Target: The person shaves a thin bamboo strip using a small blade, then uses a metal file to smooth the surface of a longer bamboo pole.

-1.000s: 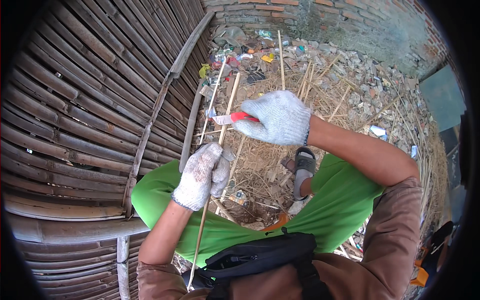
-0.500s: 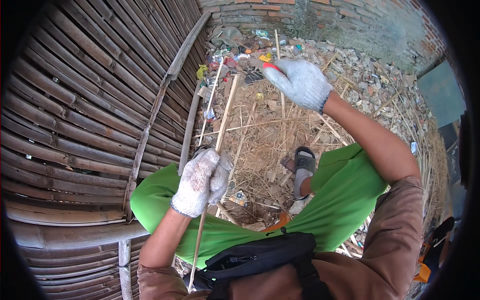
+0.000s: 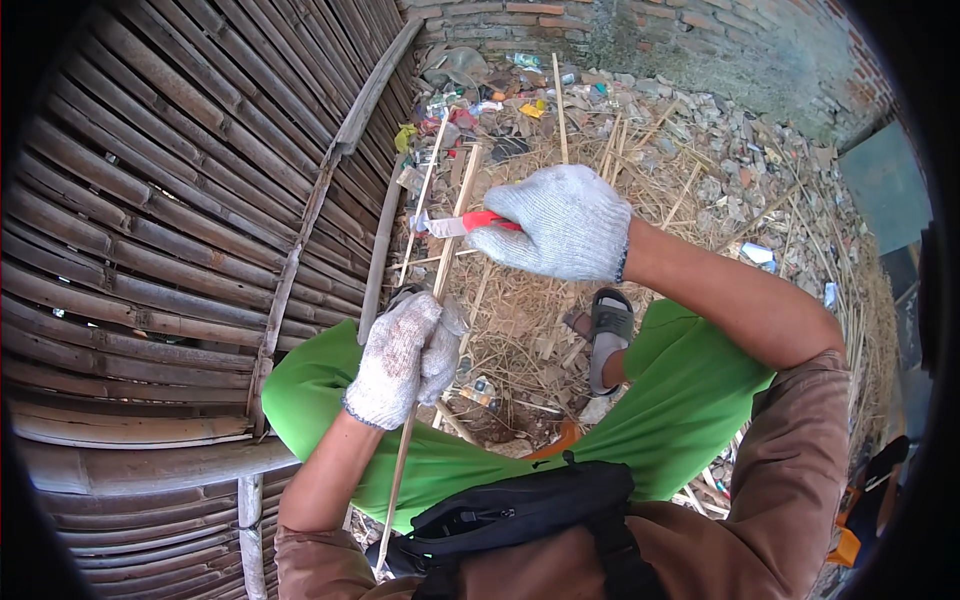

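My left hand, in a white knit glove with brownish stains, is closed around a long pale bamboo strip. The strip slants from beside my lap up and away past my fist. My right hand, gloved in grey-white, grips a knife by its red handle. Its short, broad blade points left and lies across the upper part of the strip, beyond my left fist. Whether the edge touches the bamboo I cannot tell. Most of the handle is hidden inside the glove.
A bamboo slat wall rises close on my left. Across the far side stands a brick wall. Straw and bamboo shavings cover the ground, with rubble and litter further off. My sandalled foot rests between.
My right hand has come left and nearer, bringing the knife blade over to the bamboo strip. The left hand has kept its place and its hold.
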Action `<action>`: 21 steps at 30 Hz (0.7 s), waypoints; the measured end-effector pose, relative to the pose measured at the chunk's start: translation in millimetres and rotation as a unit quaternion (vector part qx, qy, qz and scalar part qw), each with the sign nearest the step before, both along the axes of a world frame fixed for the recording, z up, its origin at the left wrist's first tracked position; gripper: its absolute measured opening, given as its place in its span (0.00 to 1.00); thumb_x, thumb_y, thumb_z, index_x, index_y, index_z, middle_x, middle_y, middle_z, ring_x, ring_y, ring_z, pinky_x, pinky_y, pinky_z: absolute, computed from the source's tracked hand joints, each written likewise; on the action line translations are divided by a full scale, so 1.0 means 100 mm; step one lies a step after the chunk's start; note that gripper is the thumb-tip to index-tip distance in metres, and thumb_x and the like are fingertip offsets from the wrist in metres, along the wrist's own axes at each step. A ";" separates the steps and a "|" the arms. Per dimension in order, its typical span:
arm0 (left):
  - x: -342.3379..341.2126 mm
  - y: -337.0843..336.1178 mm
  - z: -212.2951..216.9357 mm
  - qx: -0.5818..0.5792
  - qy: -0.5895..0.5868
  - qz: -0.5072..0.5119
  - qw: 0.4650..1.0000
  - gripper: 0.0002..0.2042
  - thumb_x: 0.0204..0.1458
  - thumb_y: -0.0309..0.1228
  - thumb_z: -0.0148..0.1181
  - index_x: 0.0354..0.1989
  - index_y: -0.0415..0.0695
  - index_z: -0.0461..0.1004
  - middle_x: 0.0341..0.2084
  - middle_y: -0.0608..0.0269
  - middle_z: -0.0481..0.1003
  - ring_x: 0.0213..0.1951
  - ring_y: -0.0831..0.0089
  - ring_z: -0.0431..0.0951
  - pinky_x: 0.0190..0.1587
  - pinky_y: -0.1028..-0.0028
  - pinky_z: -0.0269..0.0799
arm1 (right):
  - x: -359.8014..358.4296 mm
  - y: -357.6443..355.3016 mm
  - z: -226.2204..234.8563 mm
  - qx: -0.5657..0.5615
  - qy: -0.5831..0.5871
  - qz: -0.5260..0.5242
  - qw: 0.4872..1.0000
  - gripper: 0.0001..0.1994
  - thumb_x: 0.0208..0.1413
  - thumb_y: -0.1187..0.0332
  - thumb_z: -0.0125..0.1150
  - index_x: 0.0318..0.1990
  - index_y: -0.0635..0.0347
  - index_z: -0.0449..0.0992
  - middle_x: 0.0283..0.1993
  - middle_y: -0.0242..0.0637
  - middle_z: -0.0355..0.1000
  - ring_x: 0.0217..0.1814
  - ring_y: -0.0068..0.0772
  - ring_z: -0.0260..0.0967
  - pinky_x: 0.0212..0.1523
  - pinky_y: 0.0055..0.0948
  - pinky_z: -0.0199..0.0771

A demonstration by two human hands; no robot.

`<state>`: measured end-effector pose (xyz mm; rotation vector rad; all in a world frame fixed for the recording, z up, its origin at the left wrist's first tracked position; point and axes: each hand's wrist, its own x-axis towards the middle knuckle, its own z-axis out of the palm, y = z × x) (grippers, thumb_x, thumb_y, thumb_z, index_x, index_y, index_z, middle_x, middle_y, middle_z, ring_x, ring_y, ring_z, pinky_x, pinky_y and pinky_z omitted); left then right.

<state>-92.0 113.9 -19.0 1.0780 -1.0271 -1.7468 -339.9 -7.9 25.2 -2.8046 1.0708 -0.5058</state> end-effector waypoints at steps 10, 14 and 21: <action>0.05 0.01 -0.02 0.009 0.045 -0.002 0.999 0.21 0.73 0.47 0.49 0.41 0.38 0.73 0.11 0.72 0.59 0.09 0.77 0.56 0.12 0.73 0.51 | -0.58 -0.56 -0.05 0.008 -0.055 -0.211 0.976 0.32 0.72 0.37 0.42 0.42 0.56 0.84 0.36 0.55 0.81 0.44 0.59 0.81 0.47 0.55 0.79; 0.06 -0.03 -0.01 0.026 0.076 -0.017 0.997 0.19 0.74 0.44 0.48 0.39 0.40 0.73 0.11 0.69 0.60 0.09 0.75 0.57 0.12 0.73 0.53 | -0.21 -0.11 0.06 0.053 -0.071 -0.124 0.988 0.30 0.70 0.38 0.47 0.41 0.55 0.83 0.34 0.54 0.80 0.41 0.59 0.81 0.45 0.56 0.79; 0.09 -0.01 -0.01 0.033 0.081 -0.025 0.996 0.20 0.74 0.45 0.49 0.38 0.40 0.73 0.11 0.68 0.61 0.09 0.75 0.57 0.12 0.72 0.53 | -0.07 -0.07 0.07 0.013 -0.021 -0.018 1.000 0.28 0.69 0.38 0.51 0.36 0.55 0.81 0.30 0.52 0.79 0.36 0.60 0.81 0.41 0.57 0.80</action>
